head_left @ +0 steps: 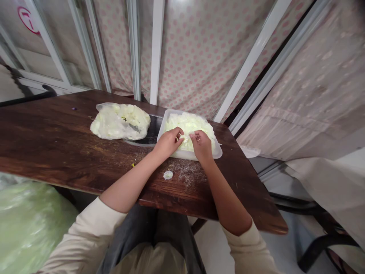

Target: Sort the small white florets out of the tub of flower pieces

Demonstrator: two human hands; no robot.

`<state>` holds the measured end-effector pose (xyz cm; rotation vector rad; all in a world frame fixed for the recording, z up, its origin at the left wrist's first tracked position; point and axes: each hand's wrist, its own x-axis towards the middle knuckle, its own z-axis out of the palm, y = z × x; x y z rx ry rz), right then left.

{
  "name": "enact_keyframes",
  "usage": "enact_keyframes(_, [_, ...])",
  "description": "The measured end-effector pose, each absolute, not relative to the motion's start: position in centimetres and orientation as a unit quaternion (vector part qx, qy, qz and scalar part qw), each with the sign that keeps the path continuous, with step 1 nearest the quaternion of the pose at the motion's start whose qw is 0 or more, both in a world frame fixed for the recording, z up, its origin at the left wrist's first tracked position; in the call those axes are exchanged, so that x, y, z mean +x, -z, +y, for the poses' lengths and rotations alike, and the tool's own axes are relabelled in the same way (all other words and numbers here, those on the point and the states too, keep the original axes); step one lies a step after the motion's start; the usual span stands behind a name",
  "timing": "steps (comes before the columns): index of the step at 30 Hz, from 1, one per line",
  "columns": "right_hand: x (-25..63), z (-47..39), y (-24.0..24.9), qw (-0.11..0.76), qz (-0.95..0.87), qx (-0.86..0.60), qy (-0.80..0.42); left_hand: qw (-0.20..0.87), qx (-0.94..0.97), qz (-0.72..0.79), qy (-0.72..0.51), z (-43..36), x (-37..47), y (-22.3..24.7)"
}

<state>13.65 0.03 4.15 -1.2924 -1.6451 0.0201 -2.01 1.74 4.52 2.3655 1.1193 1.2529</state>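
Note:
A translucent white plastic tub (218,153) holds a heap of pale yellow-white petal-like pieces (186,121). My left hand (169,140) reaches over its near left side, fingers curled and thumb brought toward them; what lies in that pinch blends with the heap behind. Close beside it, my right hand (202,145) pinches a small pale flower piece (192,133) between thumb and fingers. On the table in front of the tub lies a single white flower (168,175). To the left rests a clear plastic bag (107,129) filled with similar pale pieces.
The dark wooden table (57,140) has crumbs scattered near the tub. Under the bag is a dark, shiny flat piece (154,131). A large greenish plastic sack (31,228) stands at lower left. Behind the table hang dotted curtains (199,57) with white frames.

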Motion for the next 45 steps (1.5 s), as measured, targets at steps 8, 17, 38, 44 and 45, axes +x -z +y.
enact_keyframes(8, [13.02,-0.75,-4.31,0.429,-0.757,-0.489,0.064,0.108,0.797,0.362,-0.471,1.36,-2.03,-4.75])
enact_keyframes(17, [12.89,-0.60,-3.87,0.448,-0.728,-0.516,0.048,0.079,0.812,0.330,-0.474,1.81,-2.10,-4.62])
enact_keyframes(38, [13.16,-0.33,-3.86,0.352,-0.721,-0.585,0.116,0.063,0.786,0.426,-0.443,2.11,-2.26,-4.42])
enact_keyframes(44, [13.10,-0.52,-4.14,0.338,-0.736,-0.575,0.115,0.052,0.836,0.374,-0.399,1.70,-2.16,-4.77])
enact_keyframes(45, [13.10,-0.53,-4.14,0.336,-0.739,-0.573,0.113,0.061,0.841,0.365,-0.394,1.65,-2.11,-4.87])
